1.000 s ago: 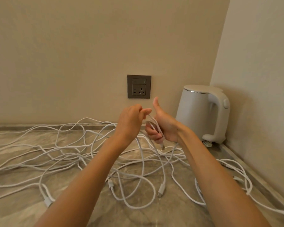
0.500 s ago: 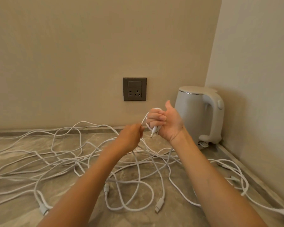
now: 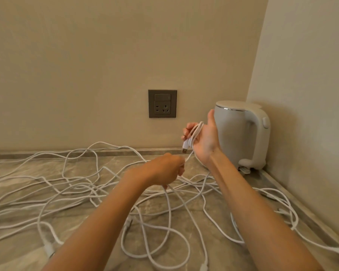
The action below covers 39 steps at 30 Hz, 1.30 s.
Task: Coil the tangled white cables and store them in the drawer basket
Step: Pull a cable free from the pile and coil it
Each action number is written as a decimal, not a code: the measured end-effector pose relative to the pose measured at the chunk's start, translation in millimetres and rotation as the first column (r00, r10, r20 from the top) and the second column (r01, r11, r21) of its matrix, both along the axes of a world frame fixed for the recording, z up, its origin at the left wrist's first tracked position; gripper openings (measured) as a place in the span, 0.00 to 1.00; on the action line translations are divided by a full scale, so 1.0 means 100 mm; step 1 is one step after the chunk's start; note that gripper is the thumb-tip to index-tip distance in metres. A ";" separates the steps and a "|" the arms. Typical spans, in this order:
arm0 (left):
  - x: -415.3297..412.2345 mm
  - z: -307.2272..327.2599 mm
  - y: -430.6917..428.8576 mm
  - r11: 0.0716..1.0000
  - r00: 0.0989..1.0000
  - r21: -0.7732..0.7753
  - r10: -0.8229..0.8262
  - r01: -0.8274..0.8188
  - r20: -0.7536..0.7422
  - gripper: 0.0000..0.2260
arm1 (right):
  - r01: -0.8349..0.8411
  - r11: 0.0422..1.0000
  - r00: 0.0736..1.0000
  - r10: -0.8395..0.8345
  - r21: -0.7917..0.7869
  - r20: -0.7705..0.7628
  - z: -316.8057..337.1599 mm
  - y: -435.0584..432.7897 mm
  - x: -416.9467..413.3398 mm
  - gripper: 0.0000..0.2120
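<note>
**Fig. 1. Winding one white lead above the tangle, seen through my head view**

My right hand (image 3: 204, 141) is raised, thumb up, fingers curled over a few cable loops (image 3: 197, 132) wound across the palm. The long axis of the loops runs from 1 o'clock down to 7 o'clock. A USB plug (image 3: 185, 147) hangs from the loops with its metal tip pointing to about 7 o'clock.

My left hand (image 3: 164, 170), lower and at 8 o'clock of the right, is fisted around the taut strand (image 3: 188, 157), which rises toward 1 o'clock into the loops.

The remaining white cables (image 3: 86, 184) sprawl over the marbled counter (image 3: 12, 259) from 9 o'clock across to 4 o'clock, crossing under both forearms; several plug ends lie among them.

A pale kettle (image 3: 241, 133) stands in the corner at 3 o'clock of the right hand, just behind it. A grey socket (image 3: 162, 103) sits on the back wall (image 3: 86, 65) at 11 o'clock.
</note>
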<state>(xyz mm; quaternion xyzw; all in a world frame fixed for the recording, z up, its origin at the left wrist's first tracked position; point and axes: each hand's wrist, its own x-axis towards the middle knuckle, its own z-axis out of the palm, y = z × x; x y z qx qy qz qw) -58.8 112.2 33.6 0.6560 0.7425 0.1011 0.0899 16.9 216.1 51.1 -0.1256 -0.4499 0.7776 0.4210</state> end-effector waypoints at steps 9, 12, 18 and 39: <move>-0.09 0.16 -0.09 0.970 0.994 0.239 0.027 -0.051 0.104 0.07 | -0.033 0.752 0.779 -0.393 0.658 0.488 -0.17 0.05 -0.01 0.41; -0.12 0.17 -0.09 0.917 0.994 0.383 0.105 -0.109 0.031 0.08 | -0.229 0.715 0.731 -0.322 0.661 0.602 -0.10 -0.03 0.05 0.40; -0.14 0.16 -0.11 0.804 0.982 0.571 0.189 -0.164 0.016 0.11 | -0.566 0.721 0.651 0.093 0.400 0.753 -0.02 -0.01 0.09 0.41; -0.08 -0.04 -0.03 0.988 0.986 0.074 0.142 -0.135 -0.091 0.09 | -0.739 0.651 0.644 0.609 -0.172 -0.463 -0.10 0.06 0.00 0.41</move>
